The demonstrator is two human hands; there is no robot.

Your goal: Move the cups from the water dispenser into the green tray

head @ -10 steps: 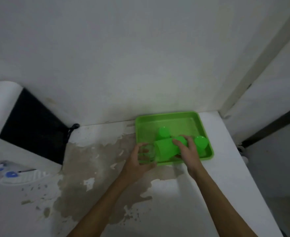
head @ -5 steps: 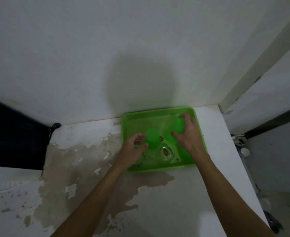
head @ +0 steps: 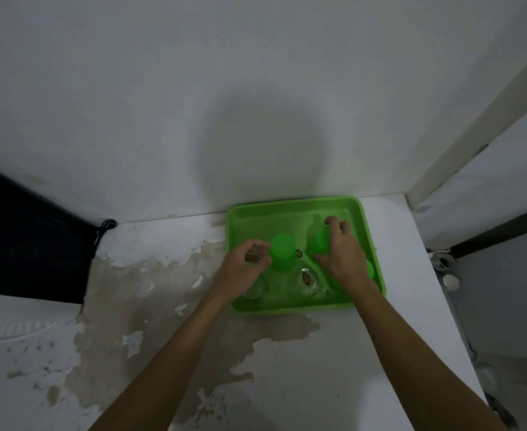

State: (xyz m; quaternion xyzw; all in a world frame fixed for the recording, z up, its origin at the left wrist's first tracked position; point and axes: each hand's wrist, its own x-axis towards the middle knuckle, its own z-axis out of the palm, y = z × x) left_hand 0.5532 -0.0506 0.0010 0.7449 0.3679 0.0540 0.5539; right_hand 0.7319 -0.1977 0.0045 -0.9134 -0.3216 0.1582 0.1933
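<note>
The green tray (head: 290, 211) sits on the white counter against the back wall. Inside it an upside-down green cup (head: 282, 255) stands in the middle. My left hand (head: 245, 269) hovers just left of that cup, fingers loosely curled, and partly covers a clear glass cup (head: 254, 290) at the tray's front left. A second clear glass cup (head: 308, 279) stands at the front middle. My right hand (head: 343, 256) grips another green cup (head: 318, 241) at the tray's right. A further green cup (head: 370, 270) peeks out behind my right wrist.
The counter (head: 162, 337) has peeled, stained patches at left and front. A dark panel (head: 23, 244) with a black cord (head: 105, 227) stands at far left. The counter's right edge drops off near a small white cup (head: 450, 281) lower down.
The view has tilted down onto the tray. My left hand has let go of the glass cup at the front left. My right hand has shifted slightly toward the tray's back with the green cup.
</note>
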